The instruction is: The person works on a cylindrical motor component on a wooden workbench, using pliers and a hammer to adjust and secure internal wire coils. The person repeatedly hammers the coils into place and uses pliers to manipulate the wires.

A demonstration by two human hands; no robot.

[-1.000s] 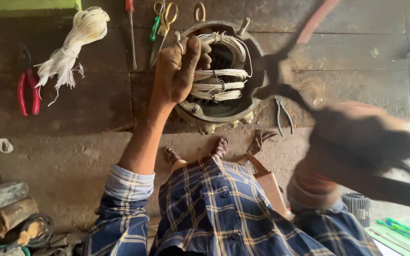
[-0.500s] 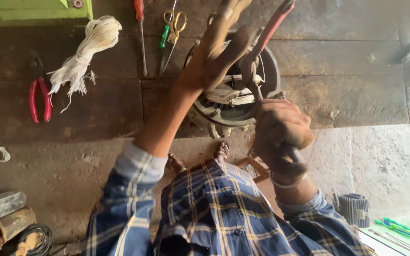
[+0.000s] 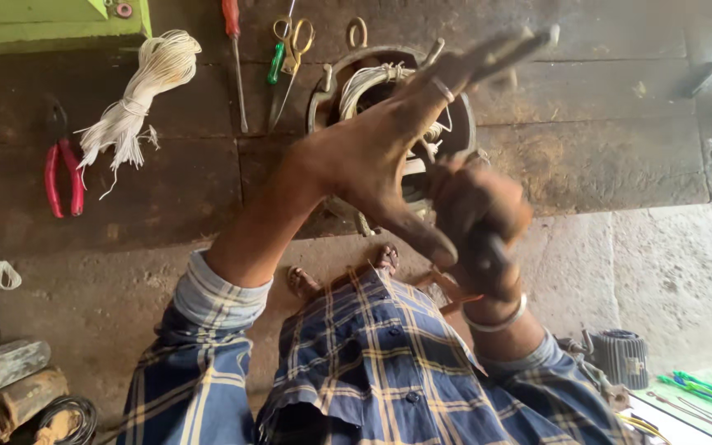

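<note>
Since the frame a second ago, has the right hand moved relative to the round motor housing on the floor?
Yes. The right hand has swung in from the far right and now sits against the motor housing, just below the left hand.

Two bare hands raised close together in front of the chest.

The left hand [image 3: 372, 161] is spread open, palm toward the camera, fingers stretched up and away, thumb pointing down to the right, forearm bare below a rolled sleeve. The right hand [image 3: 475, 218] sits just beside it, curled into a closed fist, wrist bent.
</note>
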